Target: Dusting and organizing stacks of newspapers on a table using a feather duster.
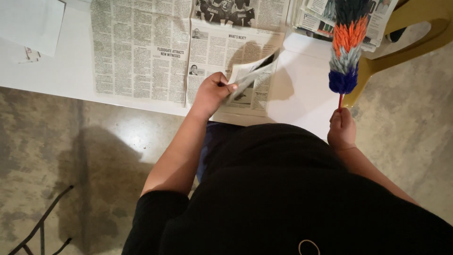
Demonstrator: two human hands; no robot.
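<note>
My left hand (212, 92) pinches the lower right corner of a newspaper page (250, 75) and lifts it off the open newspaper (141, 52) spread on the white table (302, 89). My right hand (341, 128) grips the thin red handle of a feather duster (348, 42), held upright over the table's right end. The duster's head has dark, orange, grey and blue bands. My black shirt fills the lower part of the view.
A stack of more newspapers (321, 19) lies at the table's far right. A white sheet (30, 23) sits at the far left. A yellow plastic chair (410, 33) stands right of the table. Dark metal legs (42, 226) show on the concrete floor at lower left.
</note>
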